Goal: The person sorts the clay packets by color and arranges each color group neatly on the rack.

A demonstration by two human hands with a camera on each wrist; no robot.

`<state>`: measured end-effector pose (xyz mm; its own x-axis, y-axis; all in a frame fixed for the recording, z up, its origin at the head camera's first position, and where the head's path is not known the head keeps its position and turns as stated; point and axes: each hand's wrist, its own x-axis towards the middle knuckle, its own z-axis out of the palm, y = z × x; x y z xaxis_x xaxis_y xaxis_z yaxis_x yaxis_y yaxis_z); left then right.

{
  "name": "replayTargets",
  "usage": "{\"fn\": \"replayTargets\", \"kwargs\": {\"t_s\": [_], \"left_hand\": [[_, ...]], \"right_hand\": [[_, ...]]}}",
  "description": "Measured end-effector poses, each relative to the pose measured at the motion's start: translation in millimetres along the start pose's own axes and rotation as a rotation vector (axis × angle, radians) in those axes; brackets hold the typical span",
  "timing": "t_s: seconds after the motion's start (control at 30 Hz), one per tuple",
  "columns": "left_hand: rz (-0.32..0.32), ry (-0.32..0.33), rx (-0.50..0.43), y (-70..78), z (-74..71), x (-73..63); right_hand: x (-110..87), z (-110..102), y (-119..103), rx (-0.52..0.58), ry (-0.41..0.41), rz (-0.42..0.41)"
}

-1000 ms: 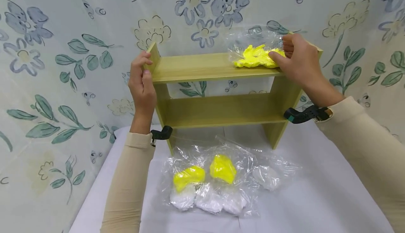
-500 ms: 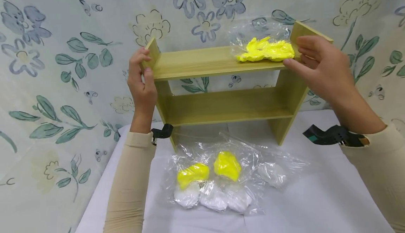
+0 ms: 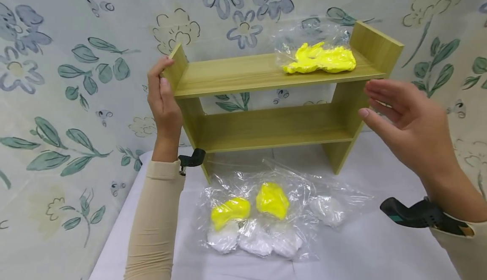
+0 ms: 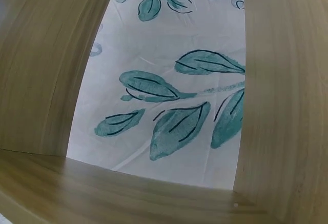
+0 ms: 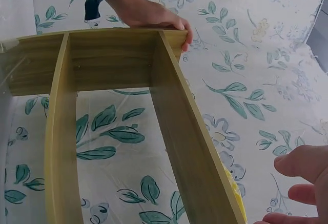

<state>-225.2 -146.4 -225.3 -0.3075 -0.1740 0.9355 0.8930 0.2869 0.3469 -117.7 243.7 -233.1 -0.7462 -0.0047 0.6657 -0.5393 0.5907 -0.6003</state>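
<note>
A small two-tier wooden shelf (image 3: 274, 134) stands on the white-covered table. My left hand (image 3: 164, 98) grips its left side panel near the top, fingers hooked over the outer edge, as the right wrist view also shows. On the right half of the top board lies a clear plastic bag of yellow modelling-clay-like stuff (image 3: 321, 58). Beside the shelf's right side, apart from the bag, my right hand (image 3: 414, 123) hovers with relaxed, slightly bent fingers and nothing in it. The left wrist view shows only the shelf's boards (image 4: 287, 101) and the cloth behind.
In front of the shelf, clear bags hold two yellow lumps (image 3: 272, 200) and several white lumps (image 3: 255, 240). Another bagged white lump (image 3: 328, 210) lies to their right. A flower-patterned cloth (image 3: 95, 115) hangs behind and at the sides.
My right hand has let go of the yellow bag on the top board and moved right and down, away from it. My left hand stays on the shelf's left side.
</note>
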Motion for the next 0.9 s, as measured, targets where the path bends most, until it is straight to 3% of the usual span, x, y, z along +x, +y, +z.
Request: {"fn": "replayTargets", "kwargs": {"t_s": [0.23, 0.47, 0.6, 0.9], "left_hand": [[0.005, 0.014, -0.052, -2.1, -1.1, 1.3], [0.008, 0.006, -0.047, -3.5, 0.7, 0.2], [0.002, 0.014, -0.058, -2.9, 1.4, -0.2], [-0.014, 0.039, -0.059, -2.3, 4.7, -1.8]], "right_hand": [[-32.9, 16, 4, 0.119, -0.046, 0.037], [-66.6, 43, 32, 0.283, -0.138, 0.152], [-87.6, 57, 49, 0.376, -0.238, 0.231], [-121.0, 73, 72, 0.415, -0.395, 0.453]]}}
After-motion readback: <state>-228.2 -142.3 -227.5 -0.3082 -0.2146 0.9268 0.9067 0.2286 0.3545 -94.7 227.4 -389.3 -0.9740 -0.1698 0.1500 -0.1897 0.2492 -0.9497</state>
